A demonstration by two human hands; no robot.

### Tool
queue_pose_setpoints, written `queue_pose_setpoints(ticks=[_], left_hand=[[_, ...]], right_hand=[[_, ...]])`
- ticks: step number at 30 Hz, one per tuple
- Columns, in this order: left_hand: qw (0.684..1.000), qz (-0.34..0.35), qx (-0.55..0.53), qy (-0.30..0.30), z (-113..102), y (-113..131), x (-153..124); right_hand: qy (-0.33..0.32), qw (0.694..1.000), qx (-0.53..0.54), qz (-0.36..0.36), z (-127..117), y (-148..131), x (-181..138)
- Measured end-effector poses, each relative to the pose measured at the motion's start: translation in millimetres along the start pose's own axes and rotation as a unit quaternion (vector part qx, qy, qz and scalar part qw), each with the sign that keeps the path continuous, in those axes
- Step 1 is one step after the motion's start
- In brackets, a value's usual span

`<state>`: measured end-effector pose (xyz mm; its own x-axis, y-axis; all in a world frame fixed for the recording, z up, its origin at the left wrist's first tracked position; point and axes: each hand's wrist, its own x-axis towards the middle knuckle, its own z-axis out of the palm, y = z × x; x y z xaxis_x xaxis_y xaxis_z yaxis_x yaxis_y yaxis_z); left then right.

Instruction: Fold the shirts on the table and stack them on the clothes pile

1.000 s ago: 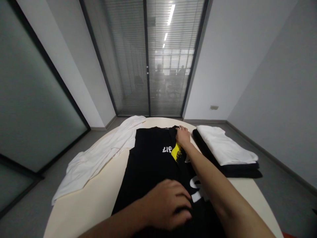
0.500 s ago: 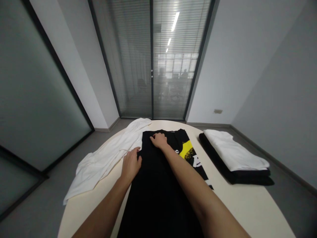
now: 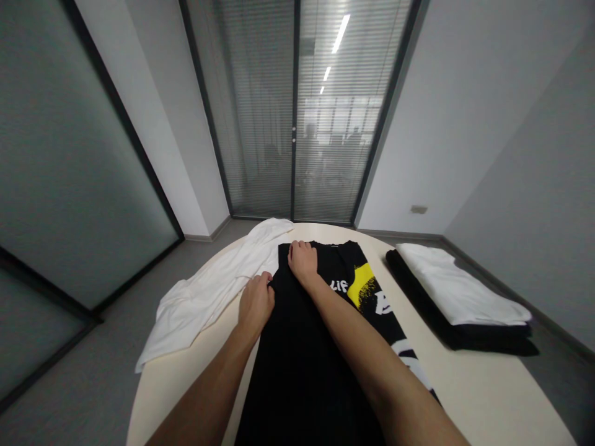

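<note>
A black T-shirt (image 3: 297, 347) with white lettering and a yellow patch lies lengthwise on the table, its neckline at the far end. One side is folded over, so part of the print is covered. At the shirt's left edge my left hand (image 3: 257, 301) pinches the fabric between thumb and fingers. My right hand (image 3: 303, 261) is closed at the far shoulder, fingers curled onto the cloth; its fingertips are partly hidden. Left of the shirt, close to my left hand, a white garment (image 3: 218, 279) lies loosely spread out.
On the right of the pale round-edged table (image 3: 483, 396) sits a stack of folded garments, a white one (image 3: 455, 285) over black ones (image 3: 493, 342). Beyond the table stand a glass door (image 3: 264, 124) with blinds and grey walls.
The right hand's fingers have drawn together and curled at the shirt's shoulder. My left hand has closed on its left edge. More of the white print shows. The view has shifted slightly.
</note>
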<state>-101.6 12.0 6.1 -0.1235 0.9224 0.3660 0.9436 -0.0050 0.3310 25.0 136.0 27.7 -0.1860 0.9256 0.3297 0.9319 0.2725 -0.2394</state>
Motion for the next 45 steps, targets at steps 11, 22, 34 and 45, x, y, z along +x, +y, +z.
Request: queue_pose_setpoints(ticks=[11,22,34,45], left_hand=[[0.998,-0.057,0.016,-0.002,-3,9,-1],[0.952,-0.088,-0.289,0.047,8,23,-1],[0.974,-0.068,-0.214,-0.033,-11,45,-22],[0.984,0.033,-0.131,-0.117,-40,74,-36]], right_hand=[[-0.184,0.97,0.114,-0.11,9,-12,-28],[-0.112,0.976,0.173,0.069,-27,-15,-11],[-0.143,0.986,0.047,0.068,-45,-29,-6],[-0.111,0.972,0.17,0.118,-47,35,2]])
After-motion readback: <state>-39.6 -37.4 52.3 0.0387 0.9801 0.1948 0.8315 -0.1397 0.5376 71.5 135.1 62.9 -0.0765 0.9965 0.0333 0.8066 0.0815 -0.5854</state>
